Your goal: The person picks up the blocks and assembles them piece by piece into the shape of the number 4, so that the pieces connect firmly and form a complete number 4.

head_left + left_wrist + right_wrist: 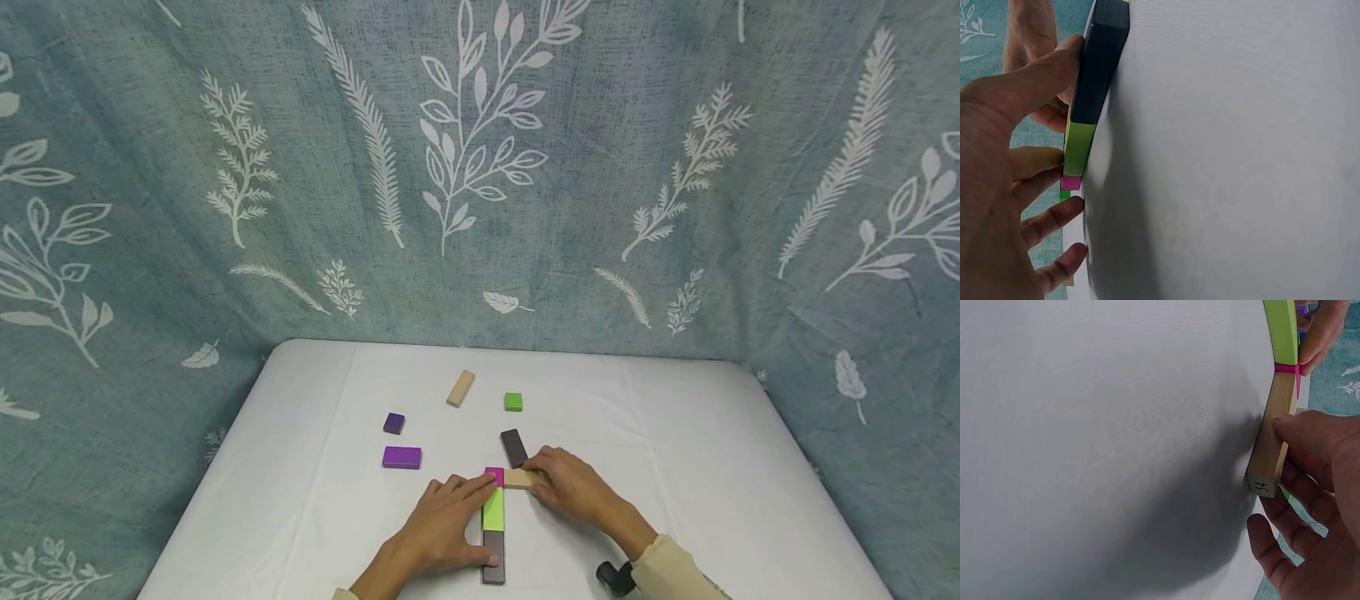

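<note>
A row of flat blocks runs away from me: a dark grey block (493,573), a lime green block (493,510) and a small magenta block (498,472), end to end. My left hand (442,525) rests along its left side, thumb on the dark grey block and forefinger on the magenta one, fingers mostly straight. From the magenta block a plain wooden block (1272,434) points right, its near end marked "54" in the right wrist view. The thumb and fingers of my right hand (573,490) pinch it; its inner end appears to touch the magenta block.
Just behind the right fingers lies a dark brown block (513,447). Farther back are a green square block (513,402) and another wooden block (461,388). A dark purple square (393,423) and a purple block (402,457) lie left. A black object (615,577) sits by the right sleeve.
</note>
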`<state>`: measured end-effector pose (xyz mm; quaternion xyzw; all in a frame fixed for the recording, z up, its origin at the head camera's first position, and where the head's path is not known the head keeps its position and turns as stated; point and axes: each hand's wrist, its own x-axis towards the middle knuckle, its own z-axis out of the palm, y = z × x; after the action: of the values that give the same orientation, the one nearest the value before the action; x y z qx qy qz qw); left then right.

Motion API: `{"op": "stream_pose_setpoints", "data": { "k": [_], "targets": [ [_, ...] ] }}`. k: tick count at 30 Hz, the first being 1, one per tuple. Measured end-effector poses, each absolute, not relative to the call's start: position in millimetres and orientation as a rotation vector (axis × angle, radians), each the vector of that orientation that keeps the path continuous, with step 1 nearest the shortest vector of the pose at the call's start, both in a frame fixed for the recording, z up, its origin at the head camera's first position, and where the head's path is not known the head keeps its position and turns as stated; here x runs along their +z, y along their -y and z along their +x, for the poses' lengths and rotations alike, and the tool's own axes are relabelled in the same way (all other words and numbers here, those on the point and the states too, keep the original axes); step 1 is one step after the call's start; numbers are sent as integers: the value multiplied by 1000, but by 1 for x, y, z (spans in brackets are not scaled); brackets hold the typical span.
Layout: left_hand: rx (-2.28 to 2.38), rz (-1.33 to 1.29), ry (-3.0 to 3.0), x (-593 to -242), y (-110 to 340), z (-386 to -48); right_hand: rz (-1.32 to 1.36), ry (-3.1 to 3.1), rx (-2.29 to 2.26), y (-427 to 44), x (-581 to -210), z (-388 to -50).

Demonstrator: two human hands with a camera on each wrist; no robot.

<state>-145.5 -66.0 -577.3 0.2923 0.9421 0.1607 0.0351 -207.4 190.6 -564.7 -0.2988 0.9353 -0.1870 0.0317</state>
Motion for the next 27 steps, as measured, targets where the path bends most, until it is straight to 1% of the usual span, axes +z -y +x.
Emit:
{"op": "stream_pose_setpoints", "data": {
  "k": [27],
  "targets": [
    [521, 910, -2894, -578, 66, -146, -894, -2888, -521, -190, -565, -207]
  ]
}}
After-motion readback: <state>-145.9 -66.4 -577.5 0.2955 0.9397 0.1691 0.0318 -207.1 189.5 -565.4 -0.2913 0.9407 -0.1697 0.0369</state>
